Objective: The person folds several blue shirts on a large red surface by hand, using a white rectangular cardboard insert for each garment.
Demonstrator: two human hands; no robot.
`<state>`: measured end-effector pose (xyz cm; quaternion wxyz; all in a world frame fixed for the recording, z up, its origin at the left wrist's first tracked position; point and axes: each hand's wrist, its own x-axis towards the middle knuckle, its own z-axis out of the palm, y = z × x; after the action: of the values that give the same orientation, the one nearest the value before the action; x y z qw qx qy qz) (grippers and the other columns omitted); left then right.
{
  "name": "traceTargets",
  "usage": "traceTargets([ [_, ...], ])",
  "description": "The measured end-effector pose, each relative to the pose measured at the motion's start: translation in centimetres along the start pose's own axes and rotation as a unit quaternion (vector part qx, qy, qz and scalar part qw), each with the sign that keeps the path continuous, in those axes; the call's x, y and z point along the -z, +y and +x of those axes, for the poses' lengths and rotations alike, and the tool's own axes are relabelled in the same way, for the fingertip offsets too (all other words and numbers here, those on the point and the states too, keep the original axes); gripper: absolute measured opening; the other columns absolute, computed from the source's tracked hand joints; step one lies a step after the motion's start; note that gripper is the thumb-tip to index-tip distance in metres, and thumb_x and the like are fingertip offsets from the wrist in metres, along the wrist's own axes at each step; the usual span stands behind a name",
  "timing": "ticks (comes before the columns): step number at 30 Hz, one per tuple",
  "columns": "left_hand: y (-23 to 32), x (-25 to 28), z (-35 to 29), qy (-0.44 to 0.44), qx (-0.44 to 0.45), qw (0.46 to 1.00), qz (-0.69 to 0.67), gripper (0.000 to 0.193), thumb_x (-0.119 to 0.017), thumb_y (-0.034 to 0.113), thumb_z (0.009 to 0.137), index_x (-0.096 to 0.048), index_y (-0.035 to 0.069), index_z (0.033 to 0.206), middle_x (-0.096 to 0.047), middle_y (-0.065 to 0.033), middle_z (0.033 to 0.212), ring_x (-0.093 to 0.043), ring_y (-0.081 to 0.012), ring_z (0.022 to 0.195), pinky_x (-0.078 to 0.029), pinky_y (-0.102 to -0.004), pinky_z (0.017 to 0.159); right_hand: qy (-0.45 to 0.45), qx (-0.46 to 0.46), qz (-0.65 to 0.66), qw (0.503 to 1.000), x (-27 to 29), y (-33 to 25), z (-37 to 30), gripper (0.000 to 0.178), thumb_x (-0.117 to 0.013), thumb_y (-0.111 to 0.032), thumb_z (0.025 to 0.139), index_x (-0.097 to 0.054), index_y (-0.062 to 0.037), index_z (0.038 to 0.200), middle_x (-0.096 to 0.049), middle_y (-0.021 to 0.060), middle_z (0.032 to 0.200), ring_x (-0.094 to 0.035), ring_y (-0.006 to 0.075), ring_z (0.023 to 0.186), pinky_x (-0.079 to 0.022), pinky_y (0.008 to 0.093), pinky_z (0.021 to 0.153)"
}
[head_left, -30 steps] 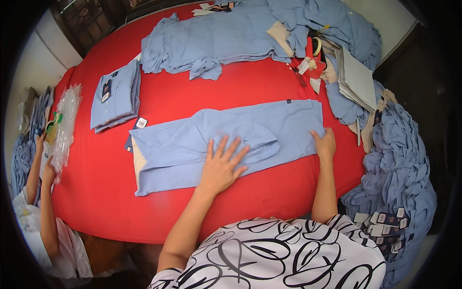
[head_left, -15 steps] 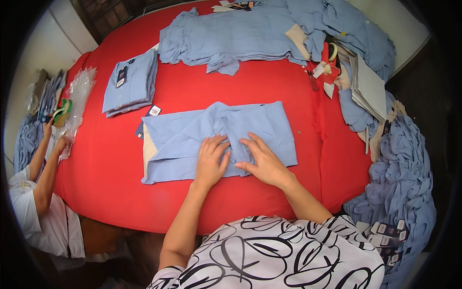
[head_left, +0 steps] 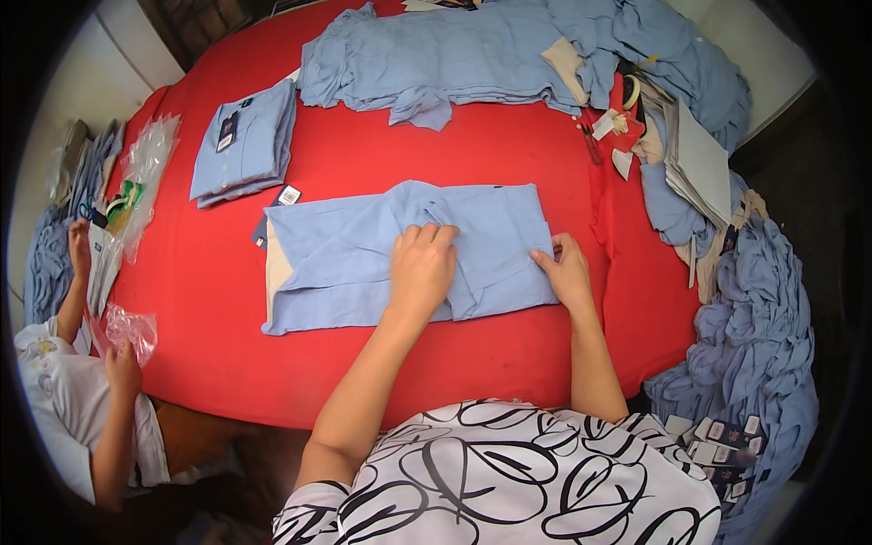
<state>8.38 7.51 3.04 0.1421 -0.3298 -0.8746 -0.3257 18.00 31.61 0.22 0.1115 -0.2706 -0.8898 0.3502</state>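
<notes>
A light-blue shirt (head_left: 345, 263), partly folded into a wide rectangle, lies in front of me with a beige panel (head_left: 278, 270) at its left end. A dark hang tag (head_left: 272, 216) sticks out by its upper left corner. My left hand (head_left: 424, 270) is closed at the shirt's middle, fingers bent down onto a raised fold. At the right end my right hand (head_left: 568, 272) pinches the shirt's edge between thumb and fingers. What lies under the left palm is hidden.
Folded blue shirts (head_left: 243, 145) are stacked at the back left of the red-covered table (head_left: 363, 381). More shirts (head_left: 454, 64) lie along the far side, and a blue heap (head_left: 754, 318) hangs at the right. White sheets (head_left: 698, 163) sit nearby. A co-worker (head_left: 91, 391) handles clear plastic (head_left: 132, 331) at left.
My right hand has moved from the middle to the shirt's right edge and pinches it. The left has shifted up and right, fingers now curled. The co-worker's hands have moved, one lower with plastic.
</notes>
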Motion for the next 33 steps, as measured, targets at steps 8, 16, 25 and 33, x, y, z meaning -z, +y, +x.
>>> traceTargets([
  [8,-0.6,-1.1,1.6,0.062,0.008,0.997,0.036,0.026,-0.067,0.002,0.080,-0.069,0.005,0.105,-0.063,-0.0079,0.103,-0.056,-0.0276,0.093,-0.046,-0.0396,0.080,-0.078,-0.073,0.318,0.942,1.5,-1.3,0.0,0.041,-0.074,-0.003,0.081,-0.050,-0.0025,0.115,-0.062,0.0066,0.094,-0.060,0.0139,0.083,-0.050,0.0269,0.080],
  [16,0.6,-3.3,-1.1,-0.081,-0.073,0.994,0.000,0.033,-0.062,0.014,0.091,-0.063,0.008,0.124,-0.058,-0.0078,0.132,-0.052,-0.0304,0.122,-0.041,-0.0465,0.103,-0.126,-0.015,0.169,0.978,2.9,1.0,-0.3,0.018,-0.066,0.004,0.083,-0.059,-0.0010,0.099,-0.061,0.0016,0.083,-0.058,0.0079,0.077,-0.048,0.0220,0.075],
  [25,-0.4,-2.9,-0.9,-0.142,-0.076,0.985,0.059,0.039,-0.058,0.016,0.095,-0.057,0.006,0.133,-0.050,-0.0065,0.145,-0.044,-0.0291,0.135,-0.035,-0.0491,0.112,-0.192,-0.035,0.259,0.946,4.7,1.5,-0.7,0.008,-0.069,-0.004,0.085,-0.062,-0.0006,0.087,-0.061,0.0004,0.077,-0.056,0.0067,0.074,-0.046,0.0224,0.069],
  [33,4.8,-5.5,6.9,-0.168,-0.182,0.951,-0.185,0.043,-0.063,0.010,0.085,-0.061,0.010,0.128,-0.062,-0.0112,0.129,-0.055,-0.0313,0.123,-0.046,-0.0450,0.099,-0.045,-0.049,0.432,0.899,0.9,-0.2,-0.2,0.029,-0.066,0.000,0.089,-0.052,-0.0003,0.114,-0.065,0.0047,0.088,-0.061,0.0107,0.084,-0.049,0.0237,0.081],
])
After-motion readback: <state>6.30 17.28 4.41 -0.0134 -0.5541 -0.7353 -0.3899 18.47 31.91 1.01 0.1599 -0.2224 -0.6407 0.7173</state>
